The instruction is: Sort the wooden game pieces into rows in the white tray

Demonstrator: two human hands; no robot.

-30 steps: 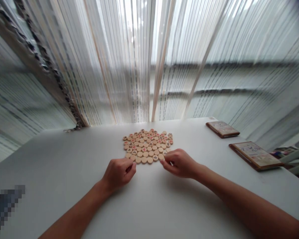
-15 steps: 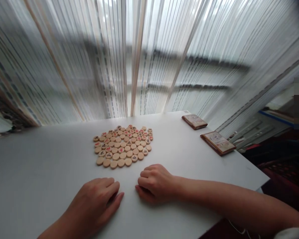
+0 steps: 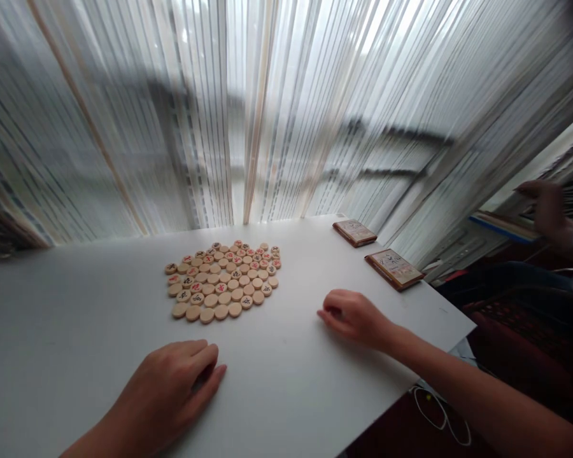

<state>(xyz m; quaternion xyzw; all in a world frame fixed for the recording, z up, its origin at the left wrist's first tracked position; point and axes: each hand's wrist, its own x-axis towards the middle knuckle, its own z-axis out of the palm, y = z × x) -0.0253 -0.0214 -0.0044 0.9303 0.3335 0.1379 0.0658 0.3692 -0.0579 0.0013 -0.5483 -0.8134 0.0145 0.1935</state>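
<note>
Wooden discs [image 3: 222, 280] all bunched up on the counter [image 3: 76, 331]; left hand [image 3: 172, 388] flat nearby, fingers out; right hand [image 3: 353, 315] curled closed.

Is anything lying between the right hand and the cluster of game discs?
Nothing: in the head view, only bare white table separates the right hand from the discs.

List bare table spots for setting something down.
Table is bare left of the wooden discs, between left hand and right hand, and between discs and two brown boxes. Crowded: the disc cluster itself and the right edge by boxes.
</note>
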